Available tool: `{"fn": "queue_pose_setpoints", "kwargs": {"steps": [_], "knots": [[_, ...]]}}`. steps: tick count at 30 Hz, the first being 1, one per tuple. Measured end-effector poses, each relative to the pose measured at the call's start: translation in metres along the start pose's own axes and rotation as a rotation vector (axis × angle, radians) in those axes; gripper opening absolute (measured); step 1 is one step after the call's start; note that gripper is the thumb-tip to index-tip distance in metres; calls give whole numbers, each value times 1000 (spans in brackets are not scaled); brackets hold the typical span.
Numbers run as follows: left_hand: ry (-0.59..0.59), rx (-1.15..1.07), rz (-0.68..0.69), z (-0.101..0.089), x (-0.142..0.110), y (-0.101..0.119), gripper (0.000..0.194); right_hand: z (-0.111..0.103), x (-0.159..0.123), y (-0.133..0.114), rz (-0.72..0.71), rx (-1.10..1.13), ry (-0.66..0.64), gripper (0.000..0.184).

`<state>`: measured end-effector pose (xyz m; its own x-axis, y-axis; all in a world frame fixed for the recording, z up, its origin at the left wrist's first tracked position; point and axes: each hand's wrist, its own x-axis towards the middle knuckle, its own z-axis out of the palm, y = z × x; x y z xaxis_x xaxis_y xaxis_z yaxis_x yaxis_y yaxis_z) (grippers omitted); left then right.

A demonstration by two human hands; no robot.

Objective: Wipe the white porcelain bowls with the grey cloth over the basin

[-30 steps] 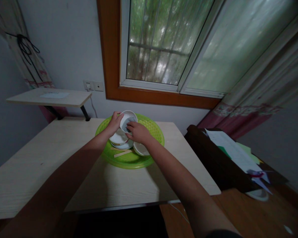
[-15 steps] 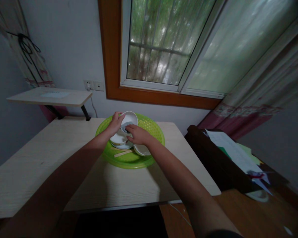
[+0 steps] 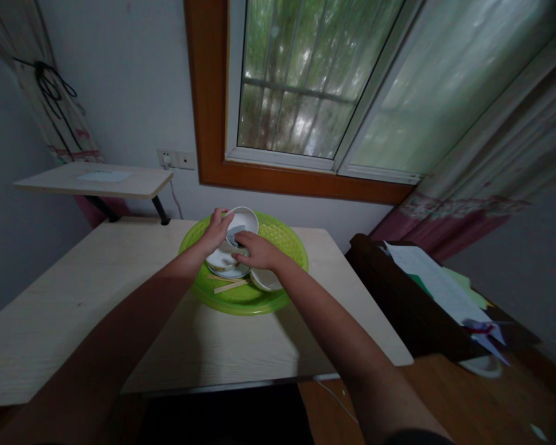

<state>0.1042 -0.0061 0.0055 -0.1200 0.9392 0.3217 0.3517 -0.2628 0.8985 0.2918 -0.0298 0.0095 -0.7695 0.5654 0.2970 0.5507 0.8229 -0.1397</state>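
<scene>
My left hand (image 3: 216,233) is closed on the left rim of a white bowl (image 3: 246,217), which is tilted with its mouth towards me. My right hand (image 3: 259,251) reaches into the bowl, its fingers pressed on a grey cloth-like piece (image 3: 232,235) against the inside. Under the tilted bowl are another white bowl (image 3: 219,258) and a white plate (image 3: 229,272). Pale chopsticks (image 3: 229,287) lie in front of these. A third white bowl (image 3: 265,282) sits below my right wrist. All of them are in a round green plastic tray (image 3: 290,247).
The tray stands on a pale wooden table (image 3: 157,334). A small raised shelf (image 3: 141,184) is at the table's back left. To the right is a dark brown piece of furniture (image 3: 380,290) with papers (image 3: 426,278) on it. A window (image 3: 301,93) is behind.
My right hand's fingers have shifted very slightly inside the bowl, along with the grey piece. My left hand keeps the same hold on the rim.
</scene>
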Motion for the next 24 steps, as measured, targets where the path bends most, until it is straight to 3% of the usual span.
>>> {"fn": "queue_pose_setpoints", "kwargs": {"steps": [7, 14, 20, 24], "knots": [[17, 0, 25, 0, 2, -2, 31, -3, -1, -5, 78, -237, 5, 46], [30, -19, 7, 3, 4, -5, 34, -4, -3, -8, 99, -390, 90, 37], [32, -9, 12, 2, 4, -4, 33, -3, -2, -9, 98, -318, 10, 34], [26, 23, 14, 1, 3, -3, 30, 3, 0, -5, 24, -136, -28, 43]]}}
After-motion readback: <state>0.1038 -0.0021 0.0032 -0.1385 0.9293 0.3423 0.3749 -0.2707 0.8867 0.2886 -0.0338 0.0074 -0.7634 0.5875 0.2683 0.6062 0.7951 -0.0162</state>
